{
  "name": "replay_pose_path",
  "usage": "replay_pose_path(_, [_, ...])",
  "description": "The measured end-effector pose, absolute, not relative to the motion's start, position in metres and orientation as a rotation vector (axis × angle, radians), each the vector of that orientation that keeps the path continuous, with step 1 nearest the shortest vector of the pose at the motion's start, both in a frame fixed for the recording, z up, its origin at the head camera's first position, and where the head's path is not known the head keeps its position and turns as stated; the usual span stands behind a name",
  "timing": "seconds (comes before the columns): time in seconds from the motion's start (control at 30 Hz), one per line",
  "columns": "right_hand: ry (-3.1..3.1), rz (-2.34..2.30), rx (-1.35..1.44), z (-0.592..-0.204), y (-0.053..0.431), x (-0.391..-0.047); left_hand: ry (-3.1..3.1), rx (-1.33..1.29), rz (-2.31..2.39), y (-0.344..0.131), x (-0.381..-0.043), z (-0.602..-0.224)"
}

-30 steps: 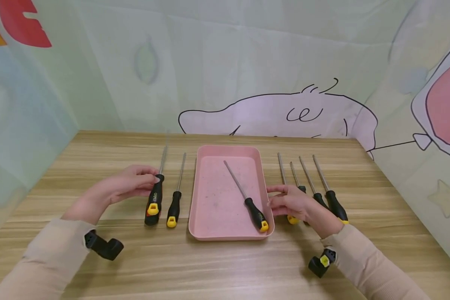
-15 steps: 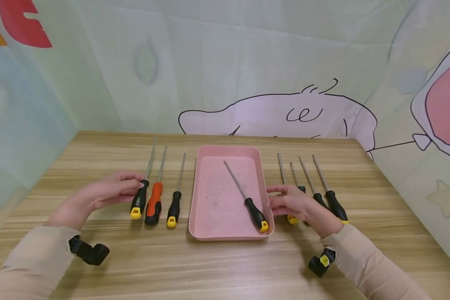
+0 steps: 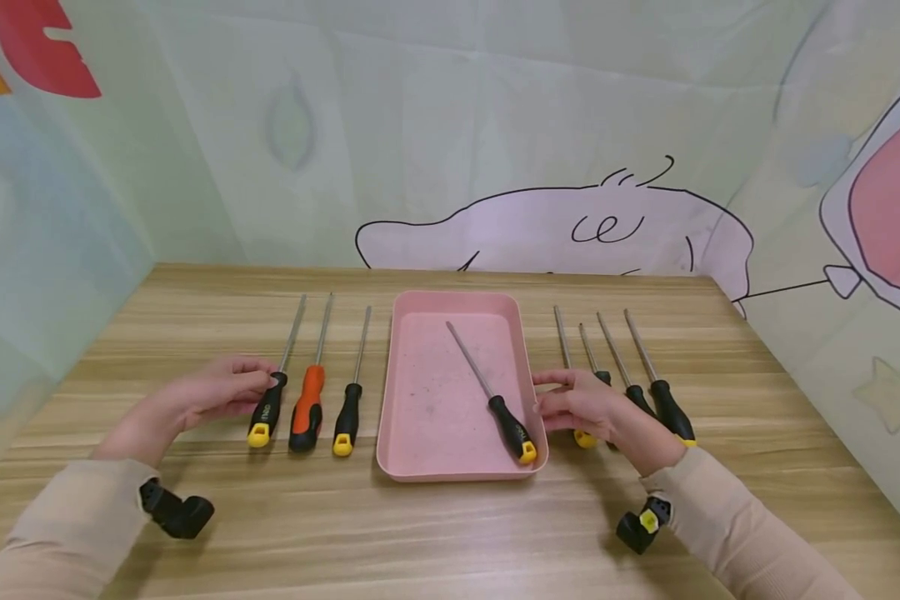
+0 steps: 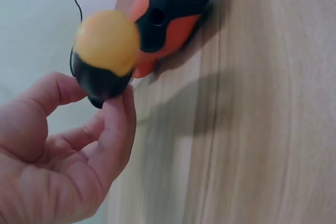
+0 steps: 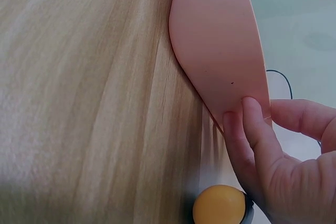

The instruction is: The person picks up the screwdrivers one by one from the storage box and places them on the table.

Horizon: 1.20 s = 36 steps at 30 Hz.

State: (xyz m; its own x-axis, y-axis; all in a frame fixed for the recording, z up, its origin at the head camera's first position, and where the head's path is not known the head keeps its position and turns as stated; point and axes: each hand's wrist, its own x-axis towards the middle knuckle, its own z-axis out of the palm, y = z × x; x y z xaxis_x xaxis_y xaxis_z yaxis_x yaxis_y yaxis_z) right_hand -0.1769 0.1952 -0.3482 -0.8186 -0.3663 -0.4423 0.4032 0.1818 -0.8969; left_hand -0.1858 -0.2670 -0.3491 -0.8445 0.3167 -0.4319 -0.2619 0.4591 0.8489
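My left hand (image 3: 221, 390) pinches the upper handle of a black screwdriver (image 3: 267, 410) with a yellow end. In the left wrist view the screwdriver's yellow butt (image 4: 107, 40) faces the camera, thumb and fingers around the handle; I cannot tell whether the tip touches the table. Just right of it lies an orange-and-black screwdriver (image 3: 309, 404), then another black-and-yellow one (image 3: 348, 417). My right hand (image 3: 588, 406) grips the right side of a pink tray (image 3: 420, 467): fingers on the outer wall (image 5: 210, 35), thumb at the rim. Inside the tray lies one black-and-yellow screwdriver (image 3: 510, 427), slanted.
Right of the tray several screwdrivers (image 3: 669, 408) lie side by side, tips pointing away, some partly hidden by the right hand. The wooden table (image 3: 450, 533) ends at a printed cloth backdrop (image 3: 450, 125).
My left hand has carried the black screwdriver left from over the orange-and-black one, then lowered it, uncovering that screwdriver. My right hand and the tray have stayed in place.
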Motion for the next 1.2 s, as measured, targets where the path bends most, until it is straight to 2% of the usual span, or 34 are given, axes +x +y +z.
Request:
replay_pose_path(0.47, [1.872, -1.707, 0.049, -0.346, 0.195, -0.176, 2.461, 0.112, 1.112, -0.254, -0.183, -0.354])
replay_pose_path(1.2, [1.87, -1.705, 0.06, -0.347, 0.195, -0.176, 2.419, 0.055, 1.131, -0.254, -0.181, -0.351])
